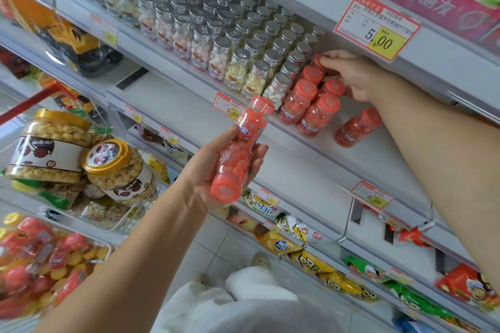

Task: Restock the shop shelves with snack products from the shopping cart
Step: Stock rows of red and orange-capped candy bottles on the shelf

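My left hand point(216, 170) grips two red-capped candy bottles point(238, 154) end to end below the shelf. My right hand point(349, 73) reaches deep into the white shelf point(311, 149), with its fingers pinching the cap of a red candy bottle point(320, 61) at the back of the row. Several more red bottles point(311, 105) stand in front of it. One red bottle point(357, 127) stands alone under my right forearm.
Silver-capped candy jars point(230, 35) fill the shelf's left part. The red-handled shopping cart point(81, 170) at the left holds gold-lidded puff jars point(116, 167) and more red bottles point(40, 257). Snack bags point(311, 251) hang on lower shelves. Price tags point(376, 27) line the edges.
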Demonstrator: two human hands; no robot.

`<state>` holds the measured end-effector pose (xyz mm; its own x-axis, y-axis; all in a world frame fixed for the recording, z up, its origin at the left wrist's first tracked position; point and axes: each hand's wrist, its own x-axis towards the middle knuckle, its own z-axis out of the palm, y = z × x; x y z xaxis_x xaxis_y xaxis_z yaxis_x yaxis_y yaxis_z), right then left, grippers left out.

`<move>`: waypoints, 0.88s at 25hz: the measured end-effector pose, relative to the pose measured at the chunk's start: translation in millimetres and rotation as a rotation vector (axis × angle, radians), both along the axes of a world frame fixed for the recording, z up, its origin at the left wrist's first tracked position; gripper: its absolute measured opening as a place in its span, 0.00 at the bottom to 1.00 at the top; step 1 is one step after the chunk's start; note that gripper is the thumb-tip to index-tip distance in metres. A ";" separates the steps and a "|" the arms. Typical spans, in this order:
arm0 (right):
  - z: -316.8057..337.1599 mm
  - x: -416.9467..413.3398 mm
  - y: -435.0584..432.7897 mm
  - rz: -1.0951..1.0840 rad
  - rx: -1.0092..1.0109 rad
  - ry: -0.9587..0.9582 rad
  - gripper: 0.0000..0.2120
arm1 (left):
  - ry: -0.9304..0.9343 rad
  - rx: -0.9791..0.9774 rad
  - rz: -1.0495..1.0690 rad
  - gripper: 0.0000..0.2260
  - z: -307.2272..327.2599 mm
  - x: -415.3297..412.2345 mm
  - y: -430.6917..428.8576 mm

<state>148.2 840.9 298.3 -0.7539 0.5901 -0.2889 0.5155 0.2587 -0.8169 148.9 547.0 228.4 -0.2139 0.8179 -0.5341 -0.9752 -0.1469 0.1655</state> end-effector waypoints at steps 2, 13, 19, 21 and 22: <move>-1.8 0.7 0.6 0.019 0.012 0.003 0.09 | 0.000 -0.002 -0.001 0.19 1.1 1.5 0.8; 21.9 106.0 -2.8 -0.035 0.437 -0.312 0.21 | 0.032 0.028 -0.030 0.23 3.8 0.0 20.7; -6.6 101.0 -5.0 -0.282 -0.167 0.025 0.12 | 0.035 0.042 -0.058 0.23 7.3 -3.0 26.3; -8.4 77.7 -0.9 -0.250 -0.102 0.086 0.12 | 0.038 0.034 -0.059 0.22 6.8 -3.6 24.5; -9.1 67.4 2.2 -0.218 -0.074 0.086 0.12 | 0.037 0.033 -0.058 0.22 6.2 -3.8 23.0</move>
<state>215.5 843.1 289.2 -0.6349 0.7210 -0.2775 0.4800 0.0867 -0.8730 145.0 570.0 234.6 -0.1852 0.8463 -0.4995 -0.9754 -0.0966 0.1980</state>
